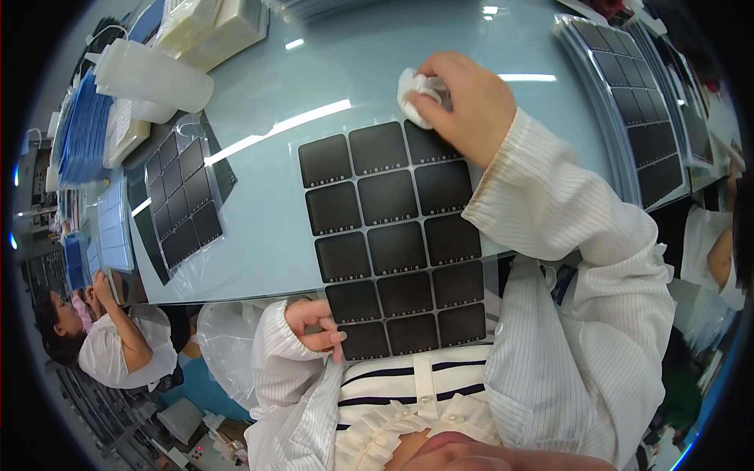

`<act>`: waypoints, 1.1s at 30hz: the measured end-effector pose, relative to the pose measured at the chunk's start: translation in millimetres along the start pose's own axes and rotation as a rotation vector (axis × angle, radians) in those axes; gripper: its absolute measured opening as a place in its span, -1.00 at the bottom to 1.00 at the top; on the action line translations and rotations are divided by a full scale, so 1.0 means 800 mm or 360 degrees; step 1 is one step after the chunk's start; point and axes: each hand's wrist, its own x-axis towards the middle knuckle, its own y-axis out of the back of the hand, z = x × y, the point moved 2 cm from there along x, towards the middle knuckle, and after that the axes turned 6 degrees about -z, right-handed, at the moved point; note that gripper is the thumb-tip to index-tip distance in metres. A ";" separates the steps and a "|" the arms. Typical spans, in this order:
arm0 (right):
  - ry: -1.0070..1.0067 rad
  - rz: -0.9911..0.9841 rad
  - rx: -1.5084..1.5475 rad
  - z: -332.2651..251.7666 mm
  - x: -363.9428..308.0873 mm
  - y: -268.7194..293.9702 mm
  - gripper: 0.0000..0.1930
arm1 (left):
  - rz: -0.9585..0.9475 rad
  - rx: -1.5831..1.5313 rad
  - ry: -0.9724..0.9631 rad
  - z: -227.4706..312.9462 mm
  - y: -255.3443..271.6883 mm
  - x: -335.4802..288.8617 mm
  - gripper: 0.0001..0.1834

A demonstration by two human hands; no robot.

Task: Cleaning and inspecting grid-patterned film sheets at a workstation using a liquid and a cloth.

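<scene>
A clear sheet with rows of dark rectangular panels (397, 247) lies partly on the glossy table and reaches over its near edge toward my body. My left hand (312, 323) pinches the sheet's lower left edge, thumb on top. Up at the sheet's far right corner, my right hand (475, 106) is closed on a crumpled white wiping cloth (411, 97). That hand and its sleeve hide part of the top right panel. The cloth sits just beyond the sheet's far edge.
On the left lies another dark panelled sheet (182, 192), below a translucent white bottle (153, 76). A stack of similar sheets (628, 102) stands at the right. Blue sheets (85, 133) are piled at the far left, where another person (118, 345) sits.
</scene>
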 end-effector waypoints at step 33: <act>-0.0857 -0.1242 0.1750 -0.028 -0.249 0.038 -0.74 | 0.0151 -0.0320 -0.0284 -0.004 -0.045 0.050 -0.60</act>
